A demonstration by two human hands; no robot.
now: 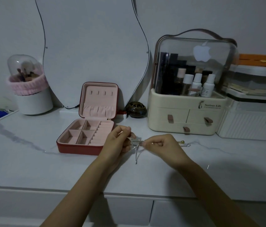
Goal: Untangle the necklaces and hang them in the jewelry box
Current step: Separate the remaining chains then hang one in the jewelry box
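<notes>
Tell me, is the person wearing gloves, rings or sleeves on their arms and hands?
No. The left hand and right hand are bare: no gloves, and no rings or bracelets that I can see in this dim light. Both forearms are bare too, with no sleeves or watch in view.

View count: one, head-worn.
Position: stood above the near edge of the white tabletop [31, 161].
Direction: faced forward and down, toward the wall behind the mirror [96, 46].
Proximity: close; both forearms entered from the bottom edge.
Lens: wide-angle; edges curved.
Shared area: none.
</notes>
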